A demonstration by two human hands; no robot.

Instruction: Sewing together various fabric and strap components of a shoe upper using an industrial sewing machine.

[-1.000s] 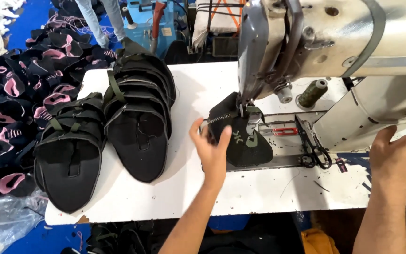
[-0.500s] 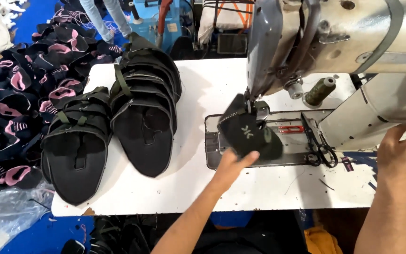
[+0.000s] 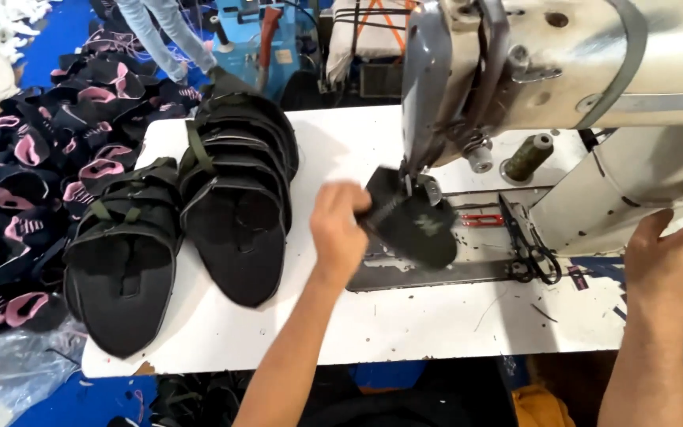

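Left hand [image 3: 340, 229] had slid up and clamped onto the black shoe upper [image 3: 414, 221] under the sewing machine [image 3: 515, 71] — right hand [image 3: 673, 253] rested open beside it.

Both forearms bare up to the frame edge, no sleeves visible. Left hand [image 3: 340, 229] and right hand [image 3: 673, 253]: no gloves, no rings, no watch or wristband. Nothing else of the person in view.

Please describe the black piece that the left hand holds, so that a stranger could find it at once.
Find the large grey sewing machine on the white table. Under its needle lies a black shoe piece, gripped at its left edge by the left hand. Unlike the stacked black pieces further left, it lies alone and bears a small pale mark.
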